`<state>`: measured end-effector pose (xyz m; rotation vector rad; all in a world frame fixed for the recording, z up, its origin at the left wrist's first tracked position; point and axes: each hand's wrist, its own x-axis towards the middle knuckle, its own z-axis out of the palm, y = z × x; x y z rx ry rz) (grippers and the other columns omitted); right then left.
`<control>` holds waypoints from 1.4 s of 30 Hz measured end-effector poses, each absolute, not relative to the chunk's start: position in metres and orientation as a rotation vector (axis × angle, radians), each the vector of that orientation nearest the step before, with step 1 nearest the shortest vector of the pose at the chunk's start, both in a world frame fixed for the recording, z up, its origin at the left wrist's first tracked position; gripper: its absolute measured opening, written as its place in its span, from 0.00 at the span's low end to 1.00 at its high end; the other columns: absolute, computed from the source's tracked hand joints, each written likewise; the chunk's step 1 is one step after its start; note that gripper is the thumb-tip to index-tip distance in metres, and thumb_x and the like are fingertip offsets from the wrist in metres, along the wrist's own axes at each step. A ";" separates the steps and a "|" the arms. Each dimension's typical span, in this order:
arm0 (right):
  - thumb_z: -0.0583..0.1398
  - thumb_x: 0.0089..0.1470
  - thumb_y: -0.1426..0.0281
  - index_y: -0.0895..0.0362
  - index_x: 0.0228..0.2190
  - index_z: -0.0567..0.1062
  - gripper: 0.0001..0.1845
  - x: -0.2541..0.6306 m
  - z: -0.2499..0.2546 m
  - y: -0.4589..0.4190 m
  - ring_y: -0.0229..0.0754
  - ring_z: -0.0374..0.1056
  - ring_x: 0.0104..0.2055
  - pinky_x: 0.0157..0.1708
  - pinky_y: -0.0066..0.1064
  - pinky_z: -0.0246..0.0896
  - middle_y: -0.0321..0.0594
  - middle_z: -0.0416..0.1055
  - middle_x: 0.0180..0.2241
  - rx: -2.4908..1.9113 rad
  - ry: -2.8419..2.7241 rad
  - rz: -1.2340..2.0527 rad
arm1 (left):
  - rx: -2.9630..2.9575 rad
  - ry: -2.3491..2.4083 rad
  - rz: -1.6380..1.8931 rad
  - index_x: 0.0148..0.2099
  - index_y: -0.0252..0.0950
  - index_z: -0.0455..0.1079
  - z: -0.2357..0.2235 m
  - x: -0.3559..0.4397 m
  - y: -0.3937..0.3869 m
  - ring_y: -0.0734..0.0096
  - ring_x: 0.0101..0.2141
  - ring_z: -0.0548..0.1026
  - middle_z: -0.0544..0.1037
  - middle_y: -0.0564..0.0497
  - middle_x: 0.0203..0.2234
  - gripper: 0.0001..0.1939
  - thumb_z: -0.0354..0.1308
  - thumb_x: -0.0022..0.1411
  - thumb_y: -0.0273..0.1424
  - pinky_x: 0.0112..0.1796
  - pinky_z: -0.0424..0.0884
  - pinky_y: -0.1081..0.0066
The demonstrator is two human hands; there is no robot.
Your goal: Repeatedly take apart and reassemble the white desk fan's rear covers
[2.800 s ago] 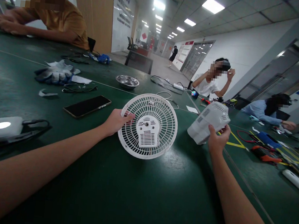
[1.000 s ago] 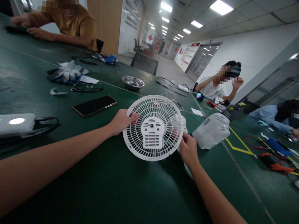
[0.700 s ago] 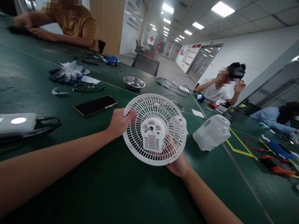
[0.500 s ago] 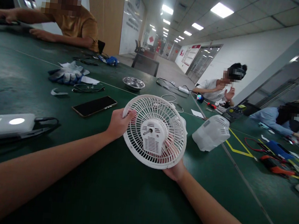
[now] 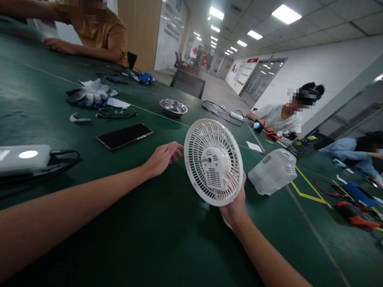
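A white fan body with a round slotted rear grille, a motor housing and a bare metal shaft is tilted up above the table. Behind its lower right edge, my right hand grips it; most of those fingers are hidden by the grille. My left hand is apart from the grille's left rim, fingers stretched out and holding nothing. A black phone lies to the left, beyond that hand. Right of the fan stands a translucent white plastic container.
On the green table are a metal bowl, work gloves, a white device with a black strap, a power strip with cables, and an orange-black meter. Several people sit around it.
My left hand has let go of the grille's left rim and opened. My right hand has turned the fan and shifted it slightly right. One co-worker's arm stretches farther left.
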<state>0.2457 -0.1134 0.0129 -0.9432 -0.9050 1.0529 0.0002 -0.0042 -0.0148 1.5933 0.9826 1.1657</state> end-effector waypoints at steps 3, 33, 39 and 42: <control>0.71 0.48 0.59 0.43 0.48 0.58 0.33 0.254 0.018 -0.111 0.42 0.77 0.34 0.33 0.36 0.76 0.30 0.75 0.40 -0.998 -0.915 0.929 | 1.421 0.821 1.082 0.44 0.34 0.79 -0.015 -0.004 0.003 0.63 0.33 0.76 0.81 0.42 0.36 0.39 0.40 0.68 0.62 0.32 0.69 0.68; 0.65 0.45 0.48 0.53 0.49 0.68 0.34 0.333 0.000 -0.055 0.50 0.74 0.31 0.34 0.44 0.73 0.37 0.75 0.30 -1.451 -1.040 0.656 | 0.835 0.854 0.915 0.39 0.29 0.79 0.000 0.005 0.002 0.69 0.30 0.82 0.84 0.42 0.33 0.06 0.61 0.68 0.26 0.38 0.80 0.68; 0.59 0.57 0.50 0.49 0.51 0.67 0.25 0.289 0.015 -0.084 0.48 0.76 0.41 0.39 0.44 0.75 0.41 0.77 0.44 -1.045 -1.028 0.927 | 0.898 0.870 0.941 0.39 0.30 0.79 -0.003 0.007 0.002 0.69 0.30 0.82 0.83 0.42 0.33 0.05 0.63 0.66 0.26 0.35 0.79 0.69; 0.68 0.52 0.56 0.46 0.61 0.59 0.40 0.270 0.017 -0.100 0.50 0.75 0.45 0.46 0.49 0.75 0.41 0.76 0.46 -1.085 -1.262 0.727 | 0.958 0.870 0.972 0.42 0.29 0.78 -0.008 0.007 0.004 0.68 0.31 0.82 0.83 0.42 0.35 0.06 0.63 0.65 0.27 0.37 0.79 0.68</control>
